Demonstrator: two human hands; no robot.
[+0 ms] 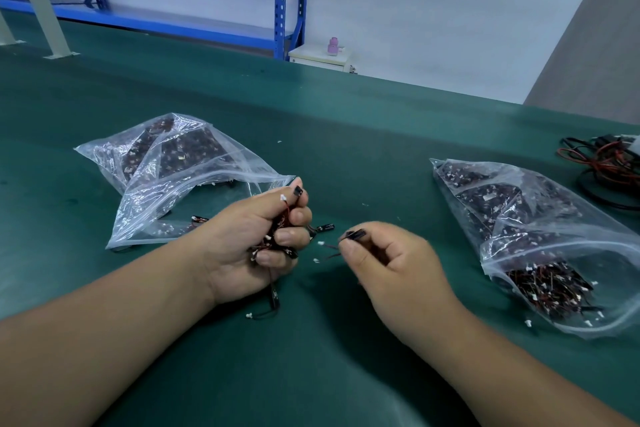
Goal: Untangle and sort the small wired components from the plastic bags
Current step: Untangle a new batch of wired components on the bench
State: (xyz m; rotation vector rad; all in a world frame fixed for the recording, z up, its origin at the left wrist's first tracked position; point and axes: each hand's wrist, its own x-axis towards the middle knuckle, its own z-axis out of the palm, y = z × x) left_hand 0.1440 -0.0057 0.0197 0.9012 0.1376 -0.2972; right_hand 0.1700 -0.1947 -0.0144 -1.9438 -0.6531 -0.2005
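A tangled clump of small wired components (277,236) sits clenched in our left hand (249,239). Our right hand (388,263) pinches a single component (355,235) between thumb and forefinger. Clear zip bags holding more lie on our left (180,177) and right (540,236) on a green table mat (311,357). Blue metal shelving (280,0) stands beyond.

tangled bundle (278,229) — in left hand (242,246) | single component (355,235) — pinched, right hand (391,263) | left bags (166,166), right bag (540,218): clear, part-filled
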